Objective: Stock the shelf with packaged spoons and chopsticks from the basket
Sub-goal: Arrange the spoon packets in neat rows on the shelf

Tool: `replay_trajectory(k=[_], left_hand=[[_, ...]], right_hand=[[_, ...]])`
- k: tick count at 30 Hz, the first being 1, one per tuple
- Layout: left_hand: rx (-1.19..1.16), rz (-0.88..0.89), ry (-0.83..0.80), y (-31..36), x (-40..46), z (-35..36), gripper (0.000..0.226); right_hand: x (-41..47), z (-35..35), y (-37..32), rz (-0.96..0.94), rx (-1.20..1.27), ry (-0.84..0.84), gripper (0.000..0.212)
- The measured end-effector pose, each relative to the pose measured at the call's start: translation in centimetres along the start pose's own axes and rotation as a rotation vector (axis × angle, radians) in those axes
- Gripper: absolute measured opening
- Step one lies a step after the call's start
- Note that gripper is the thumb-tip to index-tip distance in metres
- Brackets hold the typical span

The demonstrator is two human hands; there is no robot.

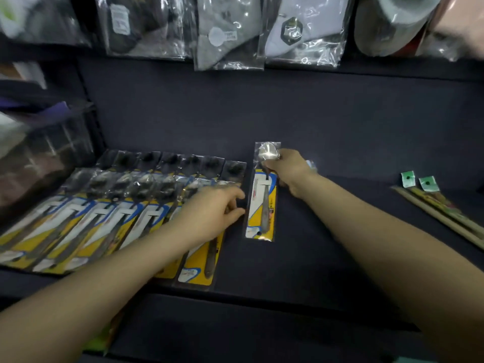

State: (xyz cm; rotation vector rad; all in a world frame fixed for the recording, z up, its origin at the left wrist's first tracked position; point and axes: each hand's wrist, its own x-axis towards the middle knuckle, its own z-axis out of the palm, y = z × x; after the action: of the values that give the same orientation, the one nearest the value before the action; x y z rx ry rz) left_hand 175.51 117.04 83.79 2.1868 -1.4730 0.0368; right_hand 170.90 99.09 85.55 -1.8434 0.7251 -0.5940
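A packaged spoon (262, 205) on a yellow, white and blue card lies lengthwise at the middle of the dark shelf (340, 142). My right hand (285, 171) grips its far end, at the spoon's bowl. Just to its left, my left hand (212, 210) rests with curled fingers on the rightmost pack of a row of several packaged spoons (110, 218), which overlap one another across the shelf's left half. Packaged chopsticks (445, 213) with green header tags lie at the shelf's right edge. The basket is out of sight.
Bagged socks (230, 32) and other wrapped goods hang from above the shelf's back wall. A clear plastic package (44, 153) stands at the far left. The shelf's front edge (262, 297) runs below the spoon packs. Bare dark shelf lies between the single spoon and the chopsticks.
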Motion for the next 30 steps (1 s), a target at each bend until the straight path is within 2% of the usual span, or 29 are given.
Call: replay_trajectory(k=[2,3,6,8,12,15,18,20,22,26,30], left_hand=[[0.069,0.024,0.017,-1.4,-1.0,-0.4,0.031],[0.115,0.026,-0.006,-2.1,-1.6,-0.5,0.041],[0.229,-0.020,-0.197,-3.3,-3.5,-0.8,0.090],[0.256,-0.057,-0.316,-3.7,-4.5,-1.0,0.103],[0.279,-0.017,-0.373,-4.0,-4.9,-1.2,0.104],[0.290,0.031,-0.387,-4.2,-4.9,-1.2,0.100],[0.294,0.061,-0.402,-4.1,-4.7,-1.2,0.097],[0.285,0.068,-0.406,-4.1,-4.6,-1.2,0.102],[0.279,0.073,-0.405,-4.3,-4.6,-1.1,0.106],[0.270,0.083,-0.408,-4.1,-4.5,-1.1,0.103],[0.269,0.096,-0.396,-4.1,-4.1,-1.2,0.108]], right_hand=[[1.2,0.8,0.8,0.083,0.032,-0.068,0.029],[1.8,1.2,1.2,0.114,0.017,-0.091,0.030],[3.2,2.3,1.7,0.135,-0.100,-0.104,0.032],[3.6,2.8,1.8,0.096,-0.230,-0.057,0.032],[3.1,3.7,1.7,-0.042,-0.431,0.073,0.019],[1.5,4.1,1.4,-0.143,-0.622,0.074,0.054],[-0.7,3.9,1.6,-0.227,-0.824,-0.077,0.049],[-2.5,3.7,2.5,-0.246,-0.868,-0.256,0.049],[-4.4,3.7,3.1,-0.261,-0.896,-0.339,0.055],[-5.8,4.5,3.3,-0.204,-0.982,-0.291,0.061],[-5.8,5.0,2.6,-0.175,-0.957,-0.277,0.060]])
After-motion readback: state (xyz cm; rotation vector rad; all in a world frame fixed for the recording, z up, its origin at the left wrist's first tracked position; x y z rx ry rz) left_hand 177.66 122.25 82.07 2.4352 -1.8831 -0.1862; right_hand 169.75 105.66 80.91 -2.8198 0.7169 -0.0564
